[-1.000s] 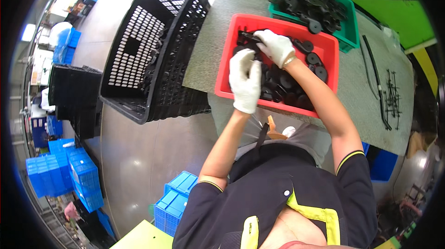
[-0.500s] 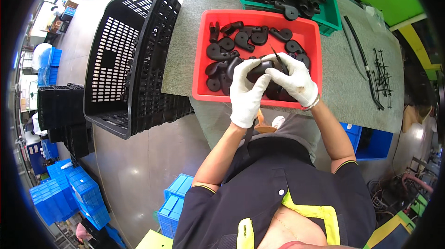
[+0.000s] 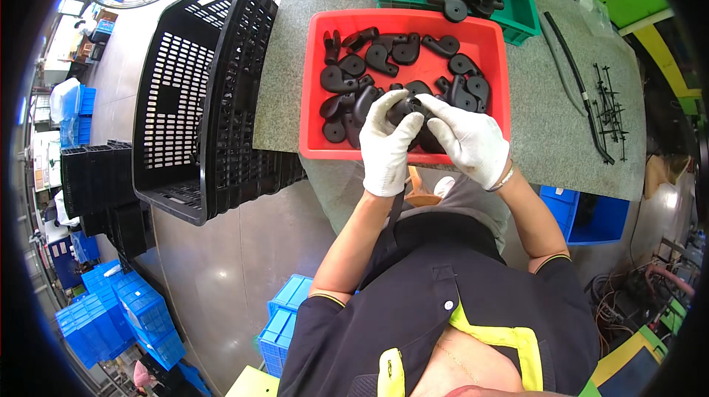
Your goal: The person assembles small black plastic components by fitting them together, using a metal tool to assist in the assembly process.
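Both my hands wear white gloves and meet over the near side of a red bin (image 3: 309,94). My left hand (image 3: 385,153) is closed around a black plastic part (image 3: 400,110) with a rounded body, its thumb toward me. Against the end of that part, my right hand (image 3: 476,144) presses with thumb and forefinger pinched in. The gloves cover much of the part, and any small piece between the right fingertips is hidden. Loose black curved parts (image 3: 382,59) with round, holed ends lie in the bin around and beyond my hands.
Behind the bin, a green crate (image 3: 526,16) holds more black parts. On the grey table (image 3: 543,120) to the right lie a black rod (image 3: 572,79) and thin branching black pieces (image 3: 608,113). Tall black perforated crates (image 3: 221,101) stand left; a blue bin (image 3: 602,223) sits below right.
A thin pointed black piece, held in my right hand before, no longer shows. My right fingers have come down onto the end of the black part. The whole view has shifted slightly.
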{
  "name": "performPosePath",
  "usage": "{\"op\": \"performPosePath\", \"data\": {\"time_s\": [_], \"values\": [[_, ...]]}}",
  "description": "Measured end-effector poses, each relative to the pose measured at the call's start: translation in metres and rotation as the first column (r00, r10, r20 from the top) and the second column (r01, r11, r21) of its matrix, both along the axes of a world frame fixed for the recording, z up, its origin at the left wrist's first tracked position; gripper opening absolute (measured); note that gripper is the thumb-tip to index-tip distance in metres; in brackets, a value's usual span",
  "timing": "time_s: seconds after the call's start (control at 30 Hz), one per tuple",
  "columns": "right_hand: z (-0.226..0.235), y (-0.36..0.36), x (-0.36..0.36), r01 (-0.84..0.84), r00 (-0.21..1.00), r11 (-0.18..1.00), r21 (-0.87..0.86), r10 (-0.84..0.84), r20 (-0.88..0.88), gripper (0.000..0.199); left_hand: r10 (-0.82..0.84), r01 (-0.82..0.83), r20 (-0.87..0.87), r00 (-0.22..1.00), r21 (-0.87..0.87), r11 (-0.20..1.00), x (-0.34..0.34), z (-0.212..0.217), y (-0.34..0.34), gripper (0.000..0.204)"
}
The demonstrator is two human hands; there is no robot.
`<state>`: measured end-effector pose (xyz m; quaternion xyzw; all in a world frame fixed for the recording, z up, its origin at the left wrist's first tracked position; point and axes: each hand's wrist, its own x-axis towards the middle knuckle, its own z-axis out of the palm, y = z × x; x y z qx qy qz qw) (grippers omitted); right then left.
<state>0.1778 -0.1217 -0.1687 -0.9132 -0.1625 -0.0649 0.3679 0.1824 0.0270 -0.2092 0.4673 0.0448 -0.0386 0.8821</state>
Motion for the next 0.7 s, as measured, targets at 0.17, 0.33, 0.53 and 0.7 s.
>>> {"op": "performPosePath", "data": {"time_s": [0.17, 0.33, 0.53, 0.7], "values": [[0.0005, 0.0031, -0.0013, 0.000, 1.000, 1.000, -0.018, 0.000, -0.019, 0.034, 0.005, -0.005, -0.032, 0.999, 0.022, 1.000, 0.0000, -0.0038, 0.0010, 0.031], [-0.0011, 0.0038, -0.0035, 0.006, 1.000, 0.999, -0.053, -0.007, -0.009, 0.034, 0.012, -0.010, -0.022, 1.000, 0.068, 0.998, 0.0000, -0.0045, 0.0016, 0.029], [-0.0006, 0.0051, -0.0064, 0.030, 0.999, 0.999, -0.038, -0.031, -0.022, 0.032, 0.033, -0.033, -0.004, 0.999, 0.110, 0.993, -0.0005, -0.0063, 0.0001, 0.026], [-0.0076, 0.0071, -0.0046, 0.041, 0.999, 0.999, 0.018, -0.041, -0.002, 0.030, 0.080, -0.079, -0.007, 0.997, 0.100, 0.992, -0.0002, -0.0025, -0.0015, 0.023]]}}
